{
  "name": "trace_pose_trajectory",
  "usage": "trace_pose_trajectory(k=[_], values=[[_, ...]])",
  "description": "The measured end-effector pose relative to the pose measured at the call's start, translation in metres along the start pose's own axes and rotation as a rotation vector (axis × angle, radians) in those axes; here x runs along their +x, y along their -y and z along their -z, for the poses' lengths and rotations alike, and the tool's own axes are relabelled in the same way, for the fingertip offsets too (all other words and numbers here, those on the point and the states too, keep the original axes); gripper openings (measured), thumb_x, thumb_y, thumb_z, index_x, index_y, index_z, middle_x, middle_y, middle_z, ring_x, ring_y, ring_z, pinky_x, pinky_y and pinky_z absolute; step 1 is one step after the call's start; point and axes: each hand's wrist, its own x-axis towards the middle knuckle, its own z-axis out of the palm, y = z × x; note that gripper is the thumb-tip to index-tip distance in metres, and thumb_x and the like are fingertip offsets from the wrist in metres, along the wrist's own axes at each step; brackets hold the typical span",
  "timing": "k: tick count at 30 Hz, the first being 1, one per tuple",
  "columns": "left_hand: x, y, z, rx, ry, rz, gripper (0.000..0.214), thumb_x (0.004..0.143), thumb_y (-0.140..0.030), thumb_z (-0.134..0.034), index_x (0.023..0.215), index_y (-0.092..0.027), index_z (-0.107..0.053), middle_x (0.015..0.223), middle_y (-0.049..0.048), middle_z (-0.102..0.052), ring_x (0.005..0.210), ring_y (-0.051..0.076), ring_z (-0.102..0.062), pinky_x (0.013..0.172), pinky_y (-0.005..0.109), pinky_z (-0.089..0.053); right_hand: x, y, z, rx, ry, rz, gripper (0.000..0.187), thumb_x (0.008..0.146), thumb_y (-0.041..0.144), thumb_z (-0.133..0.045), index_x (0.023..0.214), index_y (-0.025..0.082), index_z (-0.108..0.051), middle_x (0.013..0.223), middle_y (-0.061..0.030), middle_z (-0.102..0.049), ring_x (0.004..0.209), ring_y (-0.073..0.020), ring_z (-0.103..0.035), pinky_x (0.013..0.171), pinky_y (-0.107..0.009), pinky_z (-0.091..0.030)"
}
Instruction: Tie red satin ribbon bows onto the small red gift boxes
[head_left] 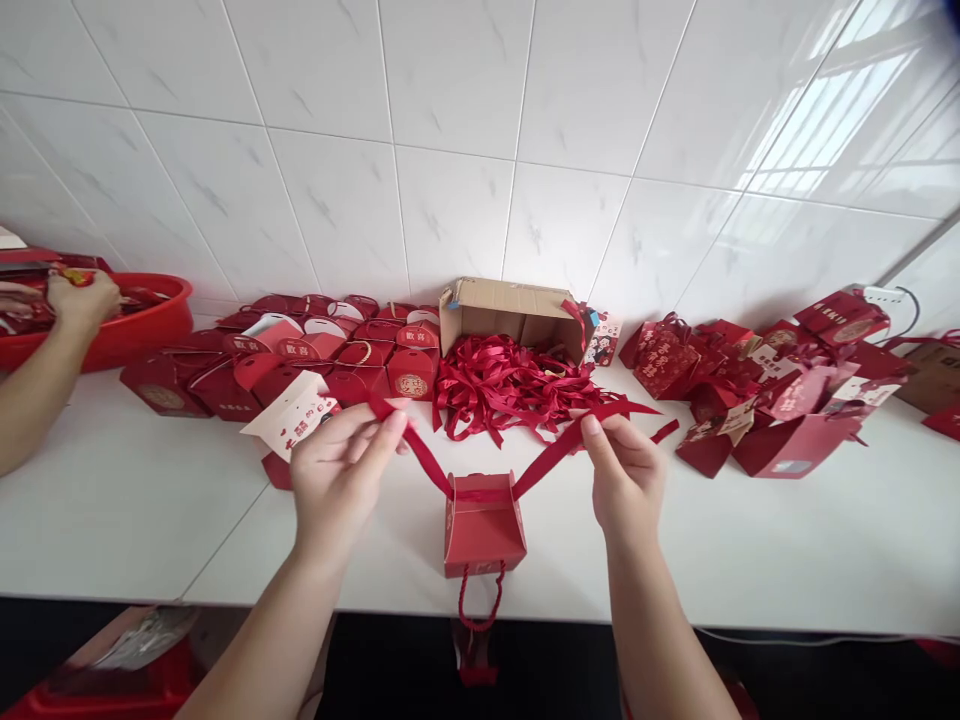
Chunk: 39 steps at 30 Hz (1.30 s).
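A small red card box [487, 543] with curved sides and a twisted-cord loop handle [478, 627] sits near the front edge of a smooth white table [390, 570] before me. Across its top runs a flat, glossy red ribbon [429, 464]; the left hand [341, 465] and right hand [628, 468] each pinch one side, thumb closed against fingers, in a V. Behind, shiny red ribbons [502, 385] tangle beside a brown cardboard carton [510, 297].

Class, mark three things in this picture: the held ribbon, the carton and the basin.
Held ribbon [548, 457], head view: on its right-hand stretch.
Carton [510, 296], head view: on its upper panel.
Basin [156, 325], head view: on its outer wall.
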Motion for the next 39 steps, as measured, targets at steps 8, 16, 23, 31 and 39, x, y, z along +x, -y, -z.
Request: trace_pose_trajectory(k=[8, 16, 23, 31, 39], values=[[0.004, -0.018, -0.032, -0.002, 0.217, 0.009, 0.021, 0.082, -0.037, -0.068, 0.082, -0.017, -0.075, 0.077, 0.0043, -0.075, 0.080, 0.021, -0.072, 0.080, 0.032, -0.056, 0.011, 0.019, -0.018, -0.049, 0.156, 0.002, 0.025, 0.084, 0.038, -0.066, 0.069, 0.018, -0.067, 0.062, 0.0010, -0.055, 0.059, -0.0120, -0.050, 0.055, -0.025, -0.041], [0.006, -0.015, -0.038, -0.194, 0.162, 0.114, 0.021, 0.072, -0.033, -0.079, 0.079, -0.017, -0.067, 0.073, 0.0017, -0.074, 0.075, 0.019, -0.072, 0.080, 0.034, -0.057, 0.010, 0.022, -0.017, 0.039, 0.192, -0.077, 0.022, 0.083, 0.039, -0.067, 0.075, 0.019, -0.071, 0.067, -0.0016, -0.066, 0.065, -0.0161, -0.060, 0.062, -0.029, -0.049], [0.000, -0.008, -0.033, -0.167, 0.177, 0.152, 0.017, 0.072, -0.031, -0.080, 0.076, -0.017, -0.070, 0.073, 0.0015, -0.074, 0.075, 0.017, -0.070, 0.075, 0.029, -0.057, 0.008, 0.025, -0.009, -0.030, 0.118, -0.021, 0.020, 0.083, 0.034, -0.069, 0.070, 0.019, -0.069, 0.060, 0.0016, -0.056, 0.057, -0.0109, -0.047, 0.051, -0.023, -0.037], [0.006, -0.012, -0.034, -0.153, 0.090, 0.037, 0.013, 0.073, -0.026, -0.079, 0.077, -0.017, -0.072, 0.076, 0.0019, -0.074, 0.075, 0.016, -0.070, 0.076, 0.027, -0.056, 0.010, 0.030, -0.012, -0.030, 0.124, -0.037, 0.016, 0.083, 0.033, -0.069, 0.074, 0.020, -0.072, 0.063, 0.0002, -0.062, 0.060, -0.0124, -0.054, 0.053, -0.023, -0.043], [0.010, -0.016, -0.037, -0.241, 0.263, 0.103, 0.014, 0.085, -0.032, -0.068, 0.080, -0.019, -0.070, 0.067, -0.0010, -0.068, 0.068, 0.014, -0.067, 0.070, 0.027, -0.056, 0.013, 0.029, -0.022, 0.077, 0.151, -0.110, 0.010, 0.080, 0.027, -0.072, 0.087, 0.019, -0.073, 0.064, 0.0005, -0.068, 0.056, -0.0120, -0.062, 0.055, -0.024, -0.052]])
